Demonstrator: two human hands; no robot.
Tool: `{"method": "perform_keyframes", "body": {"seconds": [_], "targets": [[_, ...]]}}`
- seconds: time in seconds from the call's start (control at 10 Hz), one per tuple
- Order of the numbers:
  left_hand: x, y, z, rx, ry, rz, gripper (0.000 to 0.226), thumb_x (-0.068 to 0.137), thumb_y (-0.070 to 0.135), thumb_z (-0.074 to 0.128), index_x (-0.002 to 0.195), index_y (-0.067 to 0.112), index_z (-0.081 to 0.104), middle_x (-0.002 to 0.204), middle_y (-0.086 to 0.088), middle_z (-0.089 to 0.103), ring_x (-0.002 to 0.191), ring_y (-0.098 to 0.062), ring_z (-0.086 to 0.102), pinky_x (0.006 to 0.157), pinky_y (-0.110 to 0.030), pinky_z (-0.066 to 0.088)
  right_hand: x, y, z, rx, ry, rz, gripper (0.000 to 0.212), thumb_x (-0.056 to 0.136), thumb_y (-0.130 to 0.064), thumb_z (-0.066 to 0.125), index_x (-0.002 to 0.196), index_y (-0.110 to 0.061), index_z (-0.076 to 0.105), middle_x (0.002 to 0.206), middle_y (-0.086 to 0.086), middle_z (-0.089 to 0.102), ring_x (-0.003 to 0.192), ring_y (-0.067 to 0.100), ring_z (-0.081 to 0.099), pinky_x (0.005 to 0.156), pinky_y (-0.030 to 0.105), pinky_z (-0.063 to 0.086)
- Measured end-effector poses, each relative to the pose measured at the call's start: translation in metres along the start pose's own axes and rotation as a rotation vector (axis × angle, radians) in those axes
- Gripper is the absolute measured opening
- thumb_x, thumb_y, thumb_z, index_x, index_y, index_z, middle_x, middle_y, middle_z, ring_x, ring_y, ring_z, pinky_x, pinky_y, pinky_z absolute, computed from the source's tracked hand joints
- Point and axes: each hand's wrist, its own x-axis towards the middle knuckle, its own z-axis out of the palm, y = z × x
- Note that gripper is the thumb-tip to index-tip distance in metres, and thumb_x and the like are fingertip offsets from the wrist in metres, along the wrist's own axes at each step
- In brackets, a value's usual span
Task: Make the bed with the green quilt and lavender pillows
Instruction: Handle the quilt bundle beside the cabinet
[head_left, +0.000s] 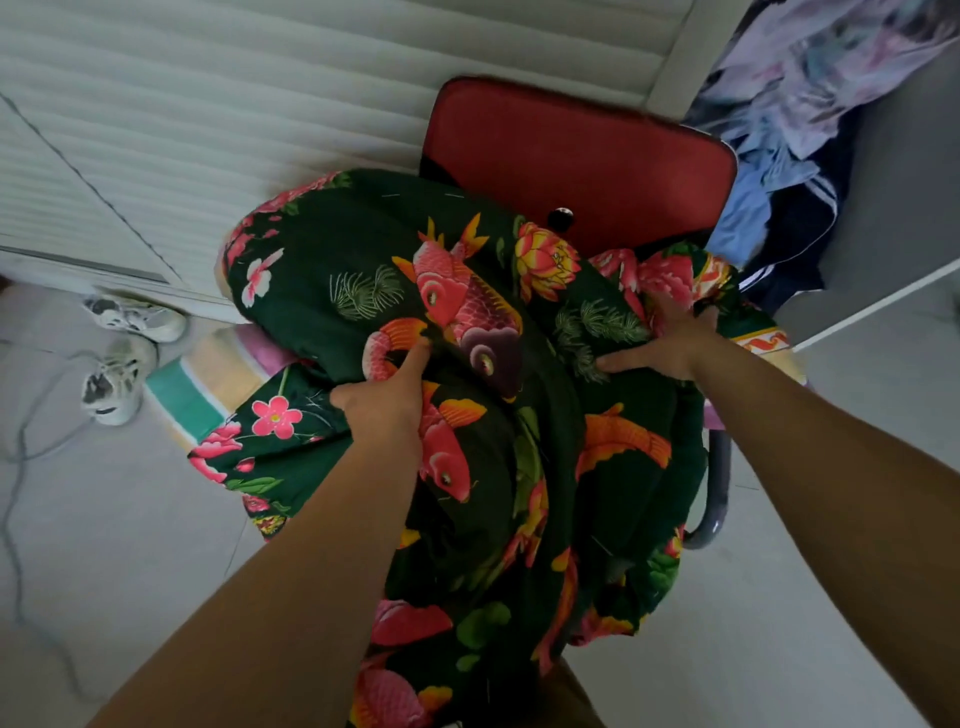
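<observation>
Clearly bundled: green quilt (467, 322), dark with koi and pink flowers, heaped on the seat of a red chair (576, 150), its lower folds spilling off the front toward the floor (753, 649). Left hand (387, 400) buried in the cloth at the near left of the heap, fingers curled into a fold, thumb pressed on top. Right hand (670, 343) laid on the right side of the bundle, fingers dug into the fabric, thumb stretched flat; probably a grasp, though fingertips hidden.

Best done, by this look: gather more of the hanging folds before lifting, keep both grips wide apart and low under the mass, raise straight up so nothing snags on the chair's dark knob (561, 218) or its grey frame tube (719, 488).

Striped cloth (208, 384) under the quilt at left, likely to drag along. Pile of clothes (810, 156) just beside the chair back at right. Pair of white shoes (124, 353) and a grey cable (21, 457) on the floor at left: trip risks. Open tile near right. No bed or lavender pillows in view.
</observation>
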Motion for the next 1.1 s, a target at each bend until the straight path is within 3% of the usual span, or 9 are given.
{"method": "perform_keyframes", "body": {"seconds": [0.2, 0.3, 0.4, 0.5, 0.6, 0.7, 0.8, 0.9, 1.1], "targets": [[0.036, 0.002, 0.016, 0.141, 0.235, -0.218, 0.108, 0.061, 0.049, 0.083, 0.141, 0.006, 0.023, 0.143, -0.021, 0.033, 0.130, -0.041, 0.036, 0.107, -0.047, 0.030, 0.040, -0.008, 0.005, 0.213, 0.022, -0.085, 0.142, 0.055, -0.048, 0.087, 0.148, -0.034, -0.019, 0.158, 0.004, -0.021, 0.147, 0.026, -0.002, 0.116, 0.041, 0.017], [0.047, -0.005, 0.021, 0.147, 0.308, -0.248, 0.114, 0.055, 0.055, 0.083, 0.141, 0.006, 0.026, 0.142, -0.021, 0.035, 0.129, -0.041, 0.037, 0.106, -0.047, 0.031, 0.055, -0.005, 0.018, 0.429, 0.099, -0.079, 0.147, 0.050, -0.044, 0.090, 0.149, -0.026, -0.016, 0.159, 0.006, 0.011, 0.143, 0.024, 0.023, 0.113, 0.037, 0.030], [0.055, -0.011, 0.028, 0.045, 0.243, -0.232, 0.123, 0.039, 0.067, 0.082, 0.137, 0.009, 0.037, 0.137, -0.017, 0.047, 0.124, -0.035, 0.048, 0.099, -0.044, 0.040, 0.063, -0.004, 0.023, 0.488, 0.047, 0.038, 0.113, 0.045, -0.048, 0.091, 0.139, -0.011, 0.040, 0.133, 0.010, 0.055, 0.115, 0.028, 0.056, 0.098, 0.042, 0.049], [0.058, -0.012, 0.031, -0.021, 0.352, -0.260, 0.113, 0.048, 0.061, 0.082, 0.137, 0.010, 0.036, 0.139, -0.019, 0.042, 0.125, -0.039, 0.045, 0.103, -0.049, 0.039, 0.066, -0.005, 0.021, 0.560, -0.066, 0.038, 0.095, 0.051, -0.041, 0.091, 0.129, -0.008, 0.049, 0.126, 0.007, 0.058, 0.110, 0.027, 0.058, 0.093, 0.036, 0.049], [0.044, -0.013, 0.032, 0.181, 0.508, -0.189, 0.105, 0.060, 0.057, 0.079, 0.138, 0.008, 0.031, 0.143, -0.018, 0.031, 0.130, -0.038, 0.034, 0.107, -0.047, 0.029, 0.069, -0.003, 0.023, 0.660, -0.112, 0.011, 0.088, 0.069, -0.023, 0.084, 0.140, -0.006, 0.035, 0.132, 0.009, 0.050, 0.118, 0.025, 0.050, 0.085, 0.030, 0.040], [0.042, -0.017, 0.026, 0.207, 0.428, -0.183, 0.104, 0.063, 0.065, 0.072, 0.141, 0.010, 0.031, 0.145, -0.015, 0.032, 0.126, -0.033, 0.040, 0.105, -0.041, 0.033, 0.068, -0.002, 0.026, 0.707, -0.141, 0.013, 0.083, 0.066, -0.022, 0.086, 0.135, -0.008, 0.042, 0.123, 0.006, 0.054, 0.098, 0.019, 0.050, 0.081, 0.029, 0.042], [0.055, -0.021, 0.023, -0.145, -0.054, -0.139, 0.066, 0.087, 0.044, 0.060, 0.138, 0.006, 0.041, 0.142, -0.015, 0.046, 0.080, -0.015, 0.057, 0.070, -0.023, 0.048, 0.066, -0.003, 0.026, 0.681, -0.176, 0.040, 0.080, 0.059, -0.027, 0.089, 0.127, -0.009, 0.051, 0.120, 0.007, 0.060, 0.093, 0.022, 0.056, 0.077, 0.031, 0.046], [0.057, -0.027, 0.021, -0.296, -0.016, -0.127, 0.055, 0.086, 0.030, 0.065, 0.131, 0.003, 0.049, 0.133, -0.016, 0.055, 0.071, -0.011, 0.059, 0.058, -0.018, 0.048, 0.063, -0.006, 0.024, 0.686, -0.195, 0.029, 0.061, 0.062, -0.023, 0.087, 0.113, -0.010, 0.057, 0.104, 0.005, 0.061, 0.092, 0.024, 0.058, 0.079, 0.033, 0.048], [0.038, -0.030, -0.001, -0.270, -0.082, -0.055, 0.040, 0.095, 0.014, 0.052, 0.132, -0.002, 0.046, 0.129, -0.018, 0.057, 0.065, -0.012, 0.053, 0.056, -0.019, 0.047, 0.028, -0.009, 0.029, 0.758, -0.186, -0.045, 0.028, 0.066, -0.019, 0.083, 0.078, -0.015, 0.057, 0.082, 0.005, 0.064, 0.073, 0.021, 0.063, 0.064, 0.027, 0.051]]}}
